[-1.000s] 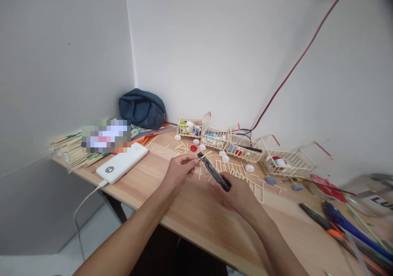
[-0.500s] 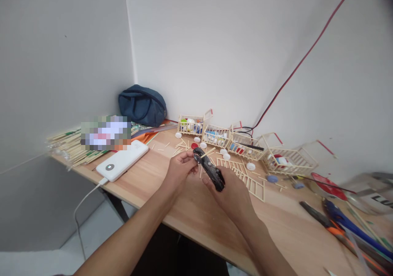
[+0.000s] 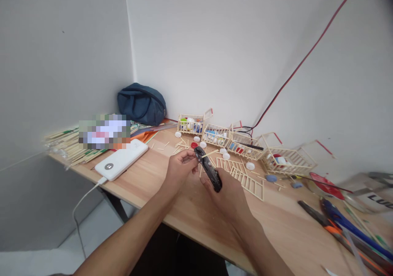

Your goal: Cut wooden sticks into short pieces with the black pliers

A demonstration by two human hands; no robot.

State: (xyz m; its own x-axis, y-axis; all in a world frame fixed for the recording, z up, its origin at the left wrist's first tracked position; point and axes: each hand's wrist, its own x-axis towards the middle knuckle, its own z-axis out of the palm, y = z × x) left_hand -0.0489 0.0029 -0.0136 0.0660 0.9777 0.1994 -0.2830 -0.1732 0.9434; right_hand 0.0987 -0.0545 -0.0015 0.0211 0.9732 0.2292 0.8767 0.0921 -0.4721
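My right hand [image 3: 229, 190] is wrapped round a black plier-like hand tool [image 3: 210, 171], its head pointing away and to the left. Across that head lies a thin pale wooden stick [image 3: 211, 153], its far end sticking out to the right. My left hand [image 3: 182, 165] is closed in a pinch at the tool's left side, on the near end of the stick; the fingertips partly hide that end. Just beyond the hands lie short cut sticks [image 3: 181, 145], a red cap [image 3: 194, 145] and ladder-like stick panels [image 3: 250, 182].
Several small stick-built carts [image 3: 216, 134] with white wheels line the wall. To the left are a white power bank [image 3: 123, 159] with a cable, bundled sticks [image 3: 64, 145] and a blue pouch [image 3: 143, 104]. At right lie blue-handled pliers [image 3: 340, 222] and a clear jar [image 3: 365, 196].
The tool's handles are squeezed closer together than before, and its head has turned slightly. The stick still crosses it. Both hands stay in almost the same place.
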